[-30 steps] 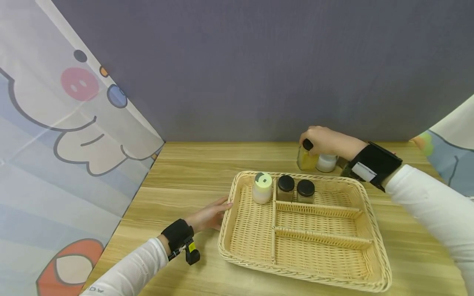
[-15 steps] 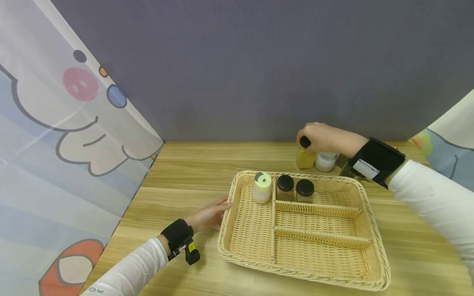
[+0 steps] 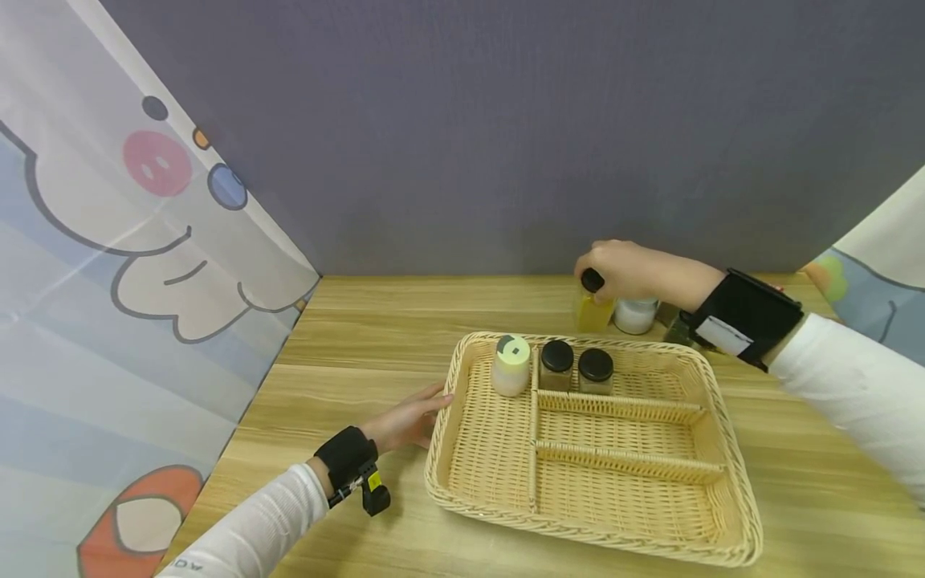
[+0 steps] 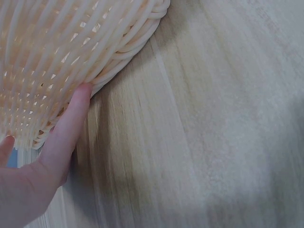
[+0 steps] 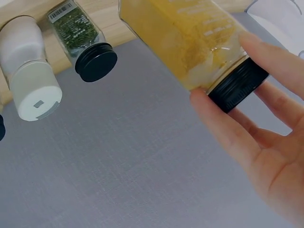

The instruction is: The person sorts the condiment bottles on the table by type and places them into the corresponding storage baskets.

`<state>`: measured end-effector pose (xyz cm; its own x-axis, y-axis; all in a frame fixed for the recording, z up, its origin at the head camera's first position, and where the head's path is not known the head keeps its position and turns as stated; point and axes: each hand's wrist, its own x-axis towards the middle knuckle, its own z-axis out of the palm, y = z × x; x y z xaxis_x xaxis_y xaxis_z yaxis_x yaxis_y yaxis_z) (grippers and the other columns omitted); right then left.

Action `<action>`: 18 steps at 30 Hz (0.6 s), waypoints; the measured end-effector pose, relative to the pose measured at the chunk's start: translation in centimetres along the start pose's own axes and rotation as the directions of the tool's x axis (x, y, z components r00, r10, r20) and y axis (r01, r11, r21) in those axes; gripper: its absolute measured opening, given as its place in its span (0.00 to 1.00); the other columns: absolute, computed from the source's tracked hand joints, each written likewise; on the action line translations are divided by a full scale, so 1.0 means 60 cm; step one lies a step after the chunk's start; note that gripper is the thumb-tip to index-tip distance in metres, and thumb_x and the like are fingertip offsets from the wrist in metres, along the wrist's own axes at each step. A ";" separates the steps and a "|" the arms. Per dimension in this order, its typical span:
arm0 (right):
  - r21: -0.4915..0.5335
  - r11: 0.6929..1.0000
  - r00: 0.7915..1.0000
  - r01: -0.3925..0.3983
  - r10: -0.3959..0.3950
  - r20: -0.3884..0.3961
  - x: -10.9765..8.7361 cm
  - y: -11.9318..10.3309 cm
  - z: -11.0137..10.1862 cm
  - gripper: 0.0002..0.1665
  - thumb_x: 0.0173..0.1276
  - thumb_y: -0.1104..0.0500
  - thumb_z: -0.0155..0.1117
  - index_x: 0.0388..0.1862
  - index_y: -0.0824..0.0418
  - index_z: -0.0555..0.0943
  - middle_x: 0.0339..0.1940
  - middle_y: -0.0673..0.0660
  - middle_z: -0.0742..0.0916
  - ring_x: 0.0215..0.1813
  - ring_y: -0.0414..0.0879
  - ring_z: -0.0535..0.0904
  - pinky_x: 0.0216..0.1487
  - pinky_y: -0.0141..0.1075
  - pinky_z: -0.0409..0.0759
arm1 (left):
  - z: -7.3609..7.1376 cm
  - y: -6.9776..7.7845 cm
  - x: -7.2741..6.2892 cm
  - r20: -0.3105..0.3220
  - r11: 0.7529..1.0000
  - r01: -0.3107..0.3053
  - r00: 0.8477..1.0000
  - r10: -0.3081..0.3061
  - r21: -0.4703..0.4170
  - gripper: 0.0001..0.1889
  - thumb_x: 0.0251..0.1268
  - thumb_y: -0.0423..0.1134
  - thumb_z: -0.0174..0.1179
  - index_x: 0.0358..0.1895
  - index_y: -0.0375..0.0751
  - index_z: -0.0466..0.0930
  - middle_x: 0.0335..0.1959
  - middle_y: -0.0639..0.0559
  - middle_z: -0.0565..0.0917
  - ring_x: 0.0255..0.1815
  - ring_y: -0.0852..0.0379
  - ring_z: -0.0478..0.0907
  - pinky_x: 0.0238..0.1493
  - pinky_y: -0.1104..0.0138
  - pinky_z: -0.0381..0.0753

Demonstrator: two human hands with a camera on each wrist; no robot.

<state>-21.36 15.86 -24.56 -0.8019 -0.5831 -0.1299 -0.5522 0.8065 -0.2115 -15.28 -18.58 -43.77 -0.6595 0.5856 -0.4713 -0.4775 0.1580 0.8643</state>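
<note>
With thumb and fingers about its black cap, my right hand (image 3: 617, 269) grips a glass jar of yellow seasoning (image 3: 594, 315) behind the basket. In the right wrist view the jar (image 5: 183, 40) is held at its neck. My left hand (image 3: 406, 423) touches the left side of a wicker basket (image 3: 520, 526). One straight finger (image 4: 69, 128) presses the woven wall in the left wrist view; the other fingers are mostly hidden. Inside the basket stand a white jar with a pale green lid (image 3: 511, 369) and two black-capped jars (image 3: 557, 368) (image 3: 596, 373).
Right of the yellow jar stand a jar of white contents (image 3: 636, 316) and a jar of green herbs (image 5: 76, 31), partly behind my right forearm. Dividers (image 3: 621, 411) split the basket. A grey panel (image 3: 462, 144) rises at the wooden table's (image 3: 347, 337) back edge.
My right hand has shifted slightly left, and the yellow jar's black cap with it. The left hand and the basket have stayed in place.
</note>
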 end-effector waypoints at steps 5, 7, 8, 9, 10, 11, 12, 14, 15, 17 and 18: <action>0.005 1.000 1.000 0.006 -0.006 0.009 -0.005 -0.009 -0.003 0.19 0.51 0.67 0.66 0.44 0.66 0.77 0.38 0.62 0.76 0.36 0.51 0.70 0.31 0.40 0.69 | -0.001 0.002 0.001 -0.006 1.000 0.002 1.000 -0.002 0.007 0.32 0.67 0.50 0.43 0.70 0.51 0.39 0.64 0.36 0.59 0.60 0.38 0.62 0.46 0.44 0.71; 0.005 1.000 1.000 0.009 -0.009 0.005 -0.008 -0.010 -0.004 0.19 0.51 0.67 0.66 0.44 0.66 0.77 0.37 0.62 0.76 0.36 0.51 0.71 0.30 0.40 0.69 | -0.001 0.002 0.002 -0.010 1.000 0.005 1.000 -0.005 0.007 0.32 0.67 0.49 0.43 0.70 0.51 0.39 0.64 0.36 0.59 0.60 0.38 0.61 0.46 0.44 0.71; -0.002 1.000 1.000 0.015 -0.015 -0.005 -0.008 -0.011 -0.004 0.19 0.50 0.67 0.67 0.43 0.66 0.77 0.37 0.62 0.76 0.36 0.52 0.71 0.31 0.41 0.70 | -0.001 0.002 0.003 -0.010 1.000 0.005 1.000 -0.005 0.007 0.32 0.67 0.49 0.43 0.70 0.51 0.40 0.64 0.36 0.59 0.60 0.38 0.61 0.46 0.44 0.70; -0.007 1.000 1.000 0.018 -0.019 -0.012 -0.009 -0.011 -0.004 0.19 0.49 0.67 0.67 0.43 0.66 0.77 0.36 0.62 0.77 0.36 0.52 0.71 0.32 0.42 0.70 | -0.001 0.001 0.004 -0.011 1.000 0.006 1.000 -0.006 0.008 0.32 0.67 0.49 0.43 0.70 0.51 0.40 0.64 0.36 0.59 0.60 0.38 0.61 0.46 0.44 0.70; -0.014 1.000 1.000 0.023 -0.023 -0.019 -0.010 -0.012 -0.004 0.19 0.49 0.67 0.67 0.43 0.66 0.78 0.36 0.62 0.77 0.37 0.53 0.71 0.33 0.43 0.71 | -0.002 0.002 0.005 -0.011 1.000 0.006 1.000 -0.006 0.008 0.32 0.67 0.49 0.43 0.70 0.52 0.40 0.64 0.36 0.59 0.61 0.38 0.61 0.46 0.44 0.70; -0.015 1.000 0.999 0.025 -0.025 -0.024 -0.011 -0.012 -0.003 0.19 0.48 0.68 0.67 0.43 0.66 0.78 0.36 0.62 0.77 0.37 0.53 0.72 0.33 0.43 0.72 | -0.002 0.001 0.005 -0.011 1.000 0.006 1.000 -0.006 0.010 0.32 0.67 0.50 0.42 0.70 0.51 0.40 0.64 0.36 0.59 0.61 0.38 0.61 0.46 0.43 0.70; -0.020 0.999 0.999 0.027 -0.028 -0.028 -0.012 -0.012 -0.003 0.19 0.48 0.68 0.67 0.42 0.66 0.78 0.36 0.62 0.77 0.38 0.54 0.72 0.34 0.44 0.72 | -0.002 0.001 0.006 -0.011 1.000 0.007 1.000 -0.007 0.010 0.32 0.68 0.49 0.42 0.70 0.51 0.40 0.64 0.36 0.59 0.61 0.38 0.61 0.46 0.43 0.70; -0.026 0.999 0.999 0.033 -0.034 -0.035 -0.013 -0.015 -0.001 0.20 0.47 0.69 0.67 0.42 0.66 0.78 0.36 0.63 0.77 0.38 0.54 0.72 0.35 0.45 0.72 | -0.002 0.001 0.007 -0.012 1.000 0.008 1.000 -0.008 0.014 0.31 0.68 0.50 0.42 0.70 0.52 0.40 0.64 0.36 0.59 0.60 0.38 0.61 0.46 0.43 0.70; -0.021 0.999 0.999 0.030 -0.030 -0.027 -0.014 -0.016 0.000 0.20 0.48 0.69 0.67 0.43 0.66 0.78 0.36 0.63 0.77 0.38 0.54 0.72 0.35 0.45 0.72 | -0.002 0.001 0.007 -0.013 1.000 0.008 1.000 -0.008 0.015 0.31 0.68 0.50 0.42 0.70 0.51 0.40 0.64 0.36 0.60 0.60 0.38 0.61 0.46 0.43 0.70; -0.013 1.000 1.000 0.027 -0.028 -0.012 -0.016 -0.020 0.002 0.20 0.48 0.69 0.66 0.43 0.66 0.77 0.36 0.62 0.77 0.37 0.53 0.72 0.34 0.43 0.72 | -0.003 0.001 0.007 -0.013 1.000 0.008 1.000 -0.008 0.018 0.32 0.68 0.50 0.42 0.70 0.51 0.40 0.64 0.36 0.59 0.60 0.38 0.61 0.47 0.43 0.70; -0.013 1.000 1.000 0.028 -0.028 -0.005 -0.016 -0.023 0.003 0.20 0.49 0.68 0.67 0.44 0.66 0.77 0.36 0.62 0.77 0.36 0.53 0.72 0.33 0.43 0.72 | -0.003 0.001 0.007 -0.013 1.000 0.010 1.000 -0.009 0.018 0.32 0.67 0.50 0.42 0.70 0.51 0.40 0.64 0.36 0.59 0.60 0.38 0.61 0.47 0.43 0.70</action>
<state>-19.77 15.30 -24.29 -0.7872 -0.6051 -0.1192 -0.5774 0.7910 -0.2026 -15.66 -18.46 -43.95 -0.6626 0.5734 -0.4818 -0.4731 0.1782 0.8628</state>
